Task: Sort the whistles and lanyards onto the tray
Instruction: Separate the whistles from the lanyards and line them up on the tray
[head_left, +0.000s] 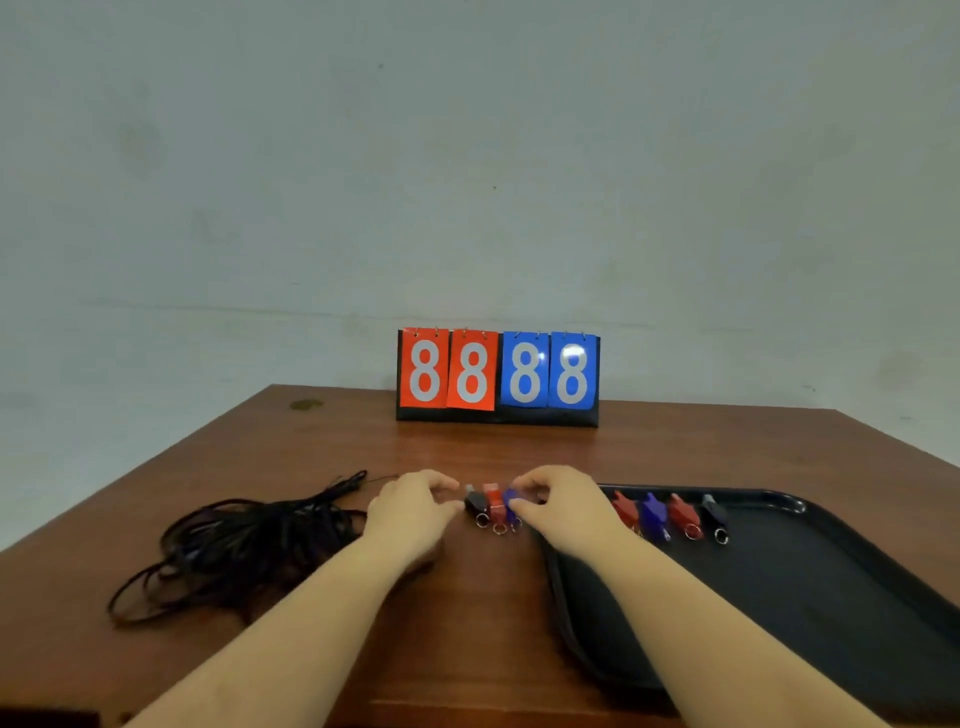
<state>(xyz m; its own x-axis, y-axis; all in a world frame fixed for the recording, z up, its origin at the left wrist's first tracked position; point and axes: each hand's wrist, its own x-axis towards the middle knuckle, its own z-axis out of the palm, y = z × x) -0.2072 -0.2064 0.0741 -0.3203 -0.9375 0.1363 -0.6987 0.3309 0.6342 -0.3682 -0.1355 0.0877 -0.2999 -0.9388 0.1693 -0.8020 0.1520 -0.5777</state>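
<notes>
Both hands bracket three whistles (493, 505) on the surface: left hand (410, 506) touches the black one, right hand (563, 501) pinches the blue. Four sit on the tray (831, 597) (lanyards (234, 545) untouched). Next, probably lift them across.

tray (779, 597) cut off right, blue whistle (510, 501) half-hidden

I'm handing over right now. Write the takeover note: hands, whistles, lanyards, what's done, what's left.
Left hand: fingers curled at the black whistle; a grip can't be confirmed.
Right hand: fingertips on the blue whistle.
Between the hands, on the table: black, red whistle and blue, side by side.
Done: four whistles in a row at the far edge of the tray.
Left: those three whistles, plus the lanyards bundled on the table, left of the left hand.
</notes>
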